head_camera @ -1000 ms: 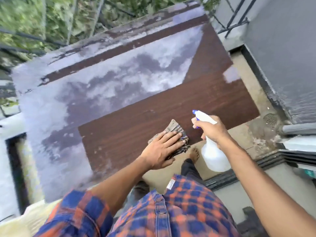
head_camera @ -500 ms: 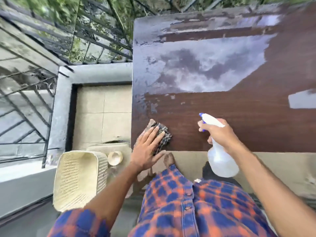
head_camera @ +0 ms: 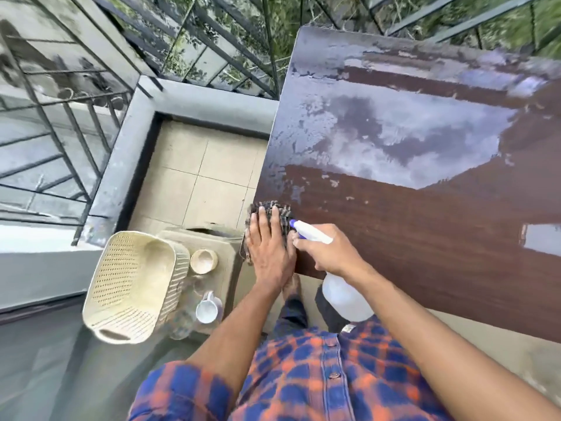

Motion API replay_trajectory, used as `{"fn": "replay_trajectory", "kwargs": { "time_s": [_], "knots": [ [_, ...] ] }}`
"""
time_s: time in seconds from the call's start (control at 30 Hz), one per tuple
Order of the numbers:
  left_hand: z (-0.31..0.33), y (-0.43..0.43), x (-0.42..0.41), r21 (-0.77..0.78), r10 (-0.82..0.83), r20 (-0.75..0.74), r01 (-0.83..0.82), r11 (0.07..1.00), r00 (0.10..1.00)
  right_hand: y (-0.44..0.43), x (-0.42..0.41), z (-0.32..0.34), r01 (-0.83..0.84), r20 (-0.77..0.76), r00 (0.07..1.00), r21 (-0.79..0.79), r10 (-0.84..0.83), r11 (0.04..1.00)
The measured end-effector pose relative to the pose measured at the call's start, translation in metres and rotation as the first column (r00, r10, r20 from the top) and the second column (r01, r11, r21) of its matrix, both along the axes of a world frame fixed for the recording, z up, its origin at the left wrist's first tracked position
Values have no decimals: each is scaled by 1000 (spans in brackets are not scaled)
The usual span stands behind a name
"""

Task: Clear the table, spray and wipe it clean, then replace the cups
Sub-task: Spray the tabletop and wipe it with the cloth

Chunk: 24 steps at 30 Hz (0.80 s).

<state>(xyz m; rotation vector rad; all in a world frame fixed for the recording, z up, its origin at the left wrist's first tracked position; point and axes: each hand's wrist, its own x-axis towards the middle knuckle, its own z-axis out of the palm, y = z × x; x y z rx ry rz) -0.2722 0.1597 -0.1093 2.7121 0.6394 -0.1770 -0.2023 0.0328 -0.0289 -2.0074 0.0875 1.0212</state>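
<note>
Where the dark wood-grain tabletop comes to its near left corner, the striped cloth lies flat, its left side hanging a little over the edge. The left hand presses on it with fingers straight and together, covering most of it. Just beside it, the right hand is curled around the neck of the spray bottle; the blue-tipped nozzle points at the cloth and the clear body hangs off the near edge of the tabletop. The far half of the tabletop carries a wet sheen that mirrors the sky.

On the floor to the left stands a low stool holding a tan cup, a white mug and some blurred glassware, with a cream woven basket tipped against it. A dark metal railing runs behind.
</note>
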Motion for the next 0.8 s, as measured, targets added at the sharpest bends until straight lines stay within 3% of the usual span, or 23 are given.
{"fn": "replay_trajectory", "kwargs": {
  "time_s": [0.13,0.27,0.4,0.47,0.57,0.63,0.8],
  "knots": [
    [0,7,27,-28,28,1,-28,999,1000,1,17,2,-98,18,995,12,98,995],
    [7,17,36,-57,9,91,-4,998,996,3,32,5,-92,23,996,34,91,995],
    [16,38,33,-236,80,200,-31,971,977,16,40,13,-85,-9,996,80,86,993],
    [22,52,25,-412,228,246,-111,904,942,26,41,17,-104,-23,994,94,107,990],
    [29,77,-1,-678,540,157,-308,668,827,48,38,23,-158,-27,986,124,163,980],
    [31,102,-31,-699,656,92,-421,579,749,70,33,27,-222,-28,973,145,229,964],
    [31,178,-124,-639,797,86,-581,504,597,144,4,31,-409,-21,907,207,422,889]
  ]
}}
